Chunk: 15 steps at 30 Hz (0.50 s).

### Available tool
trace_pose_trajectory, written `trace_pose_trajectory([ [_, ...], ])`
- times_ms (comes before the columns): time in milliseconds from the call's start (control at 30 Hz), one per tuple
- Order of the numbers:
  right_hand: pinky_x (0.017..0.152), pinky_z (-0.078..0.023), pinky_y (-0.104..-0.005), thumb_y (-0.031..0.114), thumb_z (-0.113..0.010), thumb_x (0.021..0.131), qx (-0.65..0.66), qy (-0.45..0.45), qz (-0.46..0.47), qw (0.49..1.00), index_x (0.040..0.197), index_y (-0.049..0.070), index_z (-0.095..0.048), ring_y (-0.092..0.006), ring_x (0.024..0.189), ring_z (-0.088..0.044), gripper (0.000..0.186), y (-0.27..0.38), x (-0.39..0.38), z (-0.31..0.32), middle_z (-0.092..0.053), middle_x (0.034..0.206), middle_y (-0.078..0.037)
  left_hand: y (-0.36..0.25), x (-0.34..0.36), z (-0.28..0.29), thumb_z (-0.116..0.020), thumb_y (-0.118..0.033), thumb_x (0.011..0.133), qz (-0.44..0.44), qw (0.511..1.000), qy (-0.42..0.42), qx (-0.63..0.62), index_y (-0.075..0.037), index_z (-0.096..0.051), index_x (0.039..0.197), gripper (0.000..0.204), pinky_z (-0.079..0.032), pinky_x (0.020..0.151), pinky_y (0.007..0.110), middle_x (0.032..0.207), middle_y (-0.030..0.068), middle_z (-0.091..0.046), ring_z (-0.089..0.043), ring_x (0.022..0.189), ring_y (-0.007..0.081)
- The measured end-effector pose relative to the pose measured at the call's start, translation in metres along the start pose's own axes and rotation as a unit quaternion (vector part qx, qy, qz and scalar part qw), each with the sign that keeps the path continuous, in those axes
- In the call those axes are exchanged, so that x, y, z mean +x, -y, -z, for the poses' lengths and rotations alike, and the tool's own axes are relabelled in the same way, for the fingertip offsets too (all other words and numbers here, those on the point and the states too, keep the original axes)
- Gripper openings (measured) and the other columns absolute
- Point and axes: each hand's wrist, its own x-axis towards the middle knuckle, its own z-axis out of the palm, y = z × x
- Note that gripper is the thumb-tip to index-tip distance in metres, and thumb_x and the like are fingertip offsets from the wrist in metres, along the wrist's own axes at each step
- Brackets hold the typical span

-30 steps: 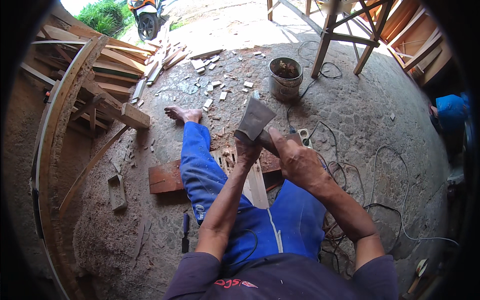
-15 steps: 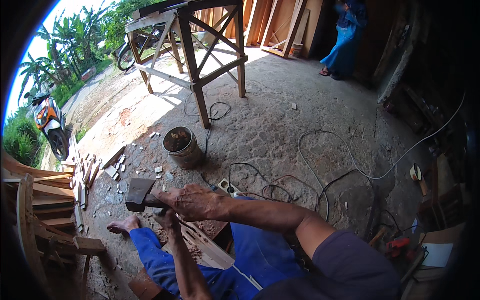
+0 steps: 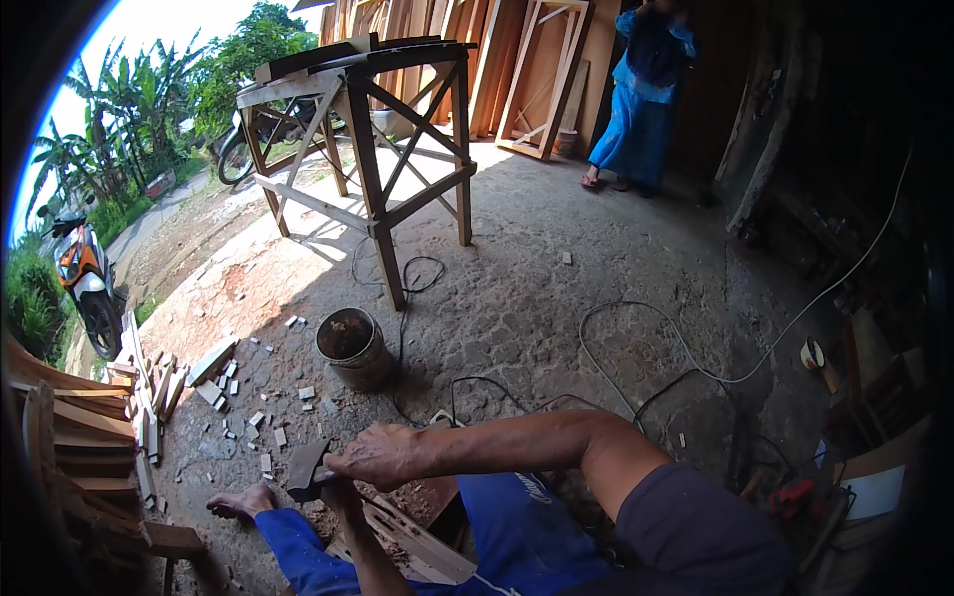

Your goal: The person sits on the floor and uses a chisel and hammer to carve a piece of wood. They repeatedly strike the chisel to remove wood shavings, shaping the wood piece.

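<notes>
My right hand (image 3: pixel 380 457) is closed round the handle of a hatchet, whose dark metal head (image 3: pixel 308 467) points to the left. Just below the head is my left hand (image 3: pixel 343 497), its fingers closed and partly hidden behind the hatchet; what they hold cannot be made out. Pale lengths of wood (image 3: pixel 437 556) with slots cut in them lie between my legs under my hands, with wood chips scattered on them. My legs are in blue trousers (image 3: pixel 527 526), and my bare foot (image 3: pixel 241 502) rests on the floor at the left.
A rusty bucket (image 3: pixel 354 348) stands ahead. Beyond it is a wooden trestle stand (image 3: pixel 373 169). Wood offcuts (image 3: pixel 164 392) lie at the left; cables (image 3: pixel 636 397) cross the concrete floor. A person in blue (image 3: pixel 636 119) stands at the back, and a motorbike (image 3: pixel 87 273) is parked outside.
The hatchet has come down toward my left hand, its head now lower and turned. My view has tilted up, and the person at the back has moved left within it.
</notes>
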Motion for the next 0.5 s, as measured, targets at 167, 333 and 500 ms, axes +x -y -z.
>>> trace_pose_trajectory([
  [167, 0.075, -0.056, -0.0540, 0.009, -0.065, 0.085, 0.036, -0.073, -0.016, 0.997, 0.127, 0.005, -0.048, -0.0411, 0.090, -0.073, 0.046, -0.001, 0.013, 0.037, -0.071, 0.095, -0.020, -0.021, 0.033, -0.011, -0.080, -0.032, 0.090, 0.018, 0.997, 0.061, -0.034, 0.003, -0.064, 0.111, 0.044, -0.053, 0.081, 0.033, 0.104, 0.0071, -0.066, -0.063, 0.088, 0.0137],
  [333, 0.081, -0.057, -0.0527, 0.011, -0.066, 0.087, -0.007, 0.028, -0.053, 0.998, 0.127, 0.006, -0.052, -0.0395, 0.099, -0.072, 0.043, -0.022, 0.020, 0.004, -0.071, 0.104, -0.021, -0.031, 0.002, -0.050, -0.073, -0.025, 0.095, -0.118, 0.989, -0.074, 0.055, 0.000, -0.064, 0.110, 0.031, -0.053, 0.075, 0.034, 0.087, 0.0056, -0.065, -0.064, 0.078, 0.0205],
  [500, 0.082, -0.057, -0.0525, 0.014, -0.070, 0.082, -0.005, 0.045, -0.038, 0.998, 0.123, 0.007, -0.055, -0.0403, 0.101, -0.071, 0.045, -0.020, 0.037, 0.049, -0.071, 0.104, -0.020, -0.030, 0.044, -0.008, -0.075, -0.042, 0.091, 0.011, 0.995, 0.071, -0.070, -0.011, -0.059, 0.094, 0.035, -0.034, 0.046, 0.026, 0.070, -0.0061, -0.049, -0.044, 0.053, 0.0055],
])
